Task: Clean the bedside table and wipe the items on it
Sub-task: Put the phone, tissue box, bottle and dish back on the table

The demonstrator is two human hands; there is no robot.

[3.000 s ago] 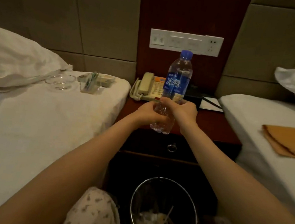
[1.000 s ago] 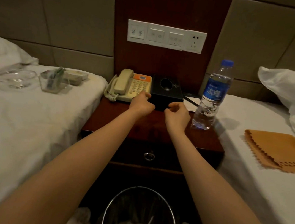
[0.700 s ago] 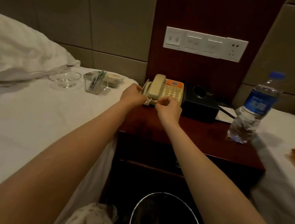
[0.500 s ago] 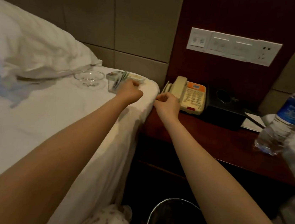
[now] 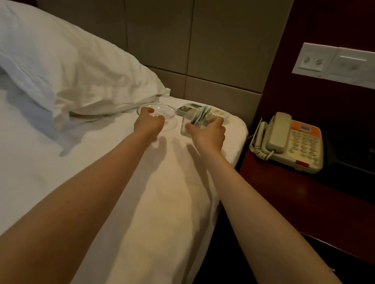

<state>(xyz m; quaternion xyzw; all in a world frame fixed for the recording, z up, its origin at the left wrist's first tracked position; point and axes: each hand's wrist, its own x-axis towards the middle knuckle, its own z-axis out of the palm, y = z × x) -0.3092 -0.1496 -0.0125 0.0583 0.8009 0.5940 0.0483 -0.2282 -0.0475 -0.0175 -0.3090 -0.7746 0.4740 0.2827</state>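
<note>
head view: left grip (image 5: 148,123) pinches glass dish (image 5: 162,110) by its rim, right grip (image 5: 207,133) clasps clear cup (image 5: 184,127) just beside it.

Dim room, warm yellowish light from overhead. The arms (image 5: 110,186) throw dark shadows onto the sheet (image 5: 13,167) between them, and the pillow (image 5: 62,60) drops a grey-blue one beneath itself. A warmer patch glows on the sheet's near edge. On the right, the table (image 5: 292,202) sinks almost to black. The dish (image 5: 162,108) shows only a faint glint, and the cup (image 5: 184,129) is soft. The switch panel (image 5: 356,68) looks smeared. The headboard (image 5: 159,32) seams lean with the wide lens, and the top-left corner's black.
</note>
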